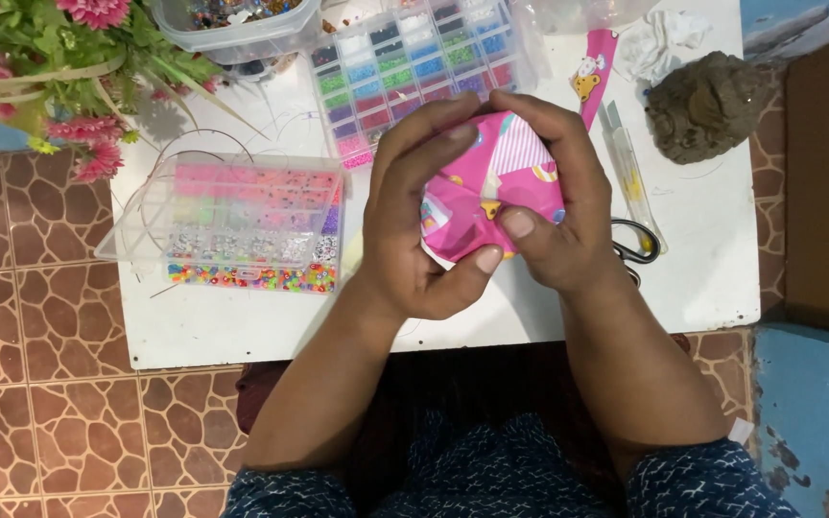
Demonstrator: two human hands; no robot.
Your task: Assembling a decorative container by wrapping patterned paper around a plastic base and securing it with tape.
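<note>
Both of my hands hold a small bundle wrapped in pink patterned paper (491, 187) above the white table (712, 249). My left hand (414, 221) curls around its left side, fingers over the top and thumb under the lower edge. My right hand (558, 192) covers the right side, with its thumb pressed on the paper's front. The paper shows stripes and small cartoon figures. What is inside the wrap is hidden.
Two clear bead organiser boxes sit on the table, one (242, 225) at the left, one (414, 67) behind my hands. Scissors (640, 245), a utility knife (626, 163), a pink paper strip (592, 67), a brown lump (702, 105) and a flower bouquet (59, 67) surround them.
</note>
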